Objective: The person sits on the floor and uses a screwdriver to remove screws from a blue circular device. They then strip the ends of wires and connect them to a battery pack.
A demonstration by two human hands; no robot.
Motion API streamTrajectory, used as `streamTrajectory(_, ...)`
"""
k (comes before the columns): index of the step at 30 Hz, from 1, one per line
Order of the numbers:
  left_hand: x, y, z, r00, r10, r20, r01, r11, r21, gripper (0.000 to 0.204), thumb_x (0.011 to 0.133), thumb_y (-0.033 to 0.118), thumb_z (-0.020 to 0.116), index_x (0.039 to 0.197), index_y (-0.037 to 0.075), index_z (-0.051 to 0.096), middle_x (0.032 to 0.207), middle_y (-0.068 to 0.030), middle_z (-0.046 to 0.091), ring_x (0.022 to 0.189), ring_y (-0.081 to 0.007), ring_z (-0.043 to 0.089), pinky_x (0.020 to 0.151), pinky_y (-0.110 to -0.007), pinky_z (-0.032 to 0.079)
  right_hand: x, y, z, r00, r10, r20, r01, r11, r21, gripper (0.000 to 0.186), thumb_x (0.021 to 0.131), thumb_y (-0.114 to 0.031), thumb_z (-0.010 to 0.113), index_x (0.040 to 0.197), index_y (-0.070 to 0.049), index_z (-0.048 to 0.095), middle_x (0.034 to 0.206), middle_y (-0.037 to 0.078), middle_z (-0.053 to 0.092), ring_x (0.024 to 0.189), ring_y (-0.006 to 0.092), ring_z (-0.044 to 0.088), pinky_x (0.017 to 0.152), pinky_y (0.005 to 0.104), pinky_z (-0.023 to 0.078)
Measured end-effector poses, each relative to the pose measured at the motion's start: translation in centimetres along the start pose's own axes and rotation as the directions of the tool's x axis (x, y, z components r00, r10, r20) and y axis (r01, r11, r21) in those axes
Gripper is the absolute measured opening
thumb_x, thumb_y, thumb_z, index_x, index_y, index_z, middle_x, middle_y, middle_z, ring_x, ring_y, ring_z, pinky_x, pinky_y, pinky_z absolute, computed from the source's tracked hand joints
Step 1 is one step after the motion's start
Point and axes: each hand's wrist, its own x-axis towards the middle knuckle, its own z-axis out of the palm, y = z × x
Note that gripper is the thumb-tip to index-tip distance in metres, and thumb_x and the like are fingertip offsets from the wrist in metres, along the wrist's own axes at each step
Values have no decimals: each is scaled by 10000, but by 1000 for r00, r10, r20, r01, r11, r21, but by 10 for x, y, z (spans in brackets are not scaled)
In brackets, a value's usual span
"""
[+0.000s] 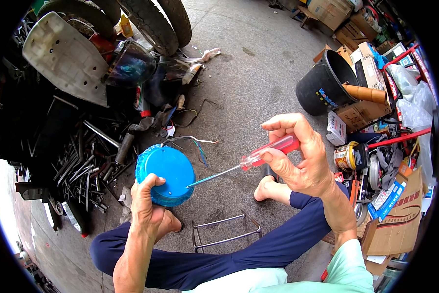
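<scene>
My left hand [148, 198] grips the lower left rim of a round blue housing [168, 168], its thumb lying on the flat face. The housing has a ragged, fringed blue edge, and small dark holes or screws dot its face. Loose thin wires [192, 140] stick out behind its top. A screwdriver [270, 152] with a clear red handle is held between the thumb and fingers of my right hand [302, 158]. Its long shaft slants down to the left, and the tip meets a small spot near the housing's right edge. Whatever lies under the tip is too small to make out.
A low metal frame [226, 234] stands on the floor between my legs. Many wrenches and sockets [85, 168] lie at left, below a white plastic panel [65, 56] and tyres [156, 24]. At right are a black bucket [322, 85], cardboard boxes [397, 215] and assorted cans.
</scene>
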Motion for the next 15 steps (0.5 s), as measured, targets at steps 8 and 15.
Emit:
streamTrajectory(8, -2, 0, -1, 1000, 4, -10, -4, 1000, 14, 501, 604, 22, 651, 1083, 18, 506, 999, -97, 501, 906, -233, 518, 806, -430, 482, -4, -6, -2, 961, 232, 148, -247, 965, 88, 333, 791, -168, 683, 1032, -5, 522, 756, 86, 597, 503, 87, 549, 464, 238, 434)
streamTrajectory(15, -3, 2, 2, 1000, -10, -7, 10, 1000, 9, 511, 607, 19, 651, 1096, 15, 505, 1016, -104, 497, 923, -237, 511, 820, -436, 477, -1, 1, -1, 994, 33, 107, -45, 992, 115, 299, 739, -99, 654, 998, -13, 533, 766, 70, 601, 533, 91, 564, 461, 240, 437)
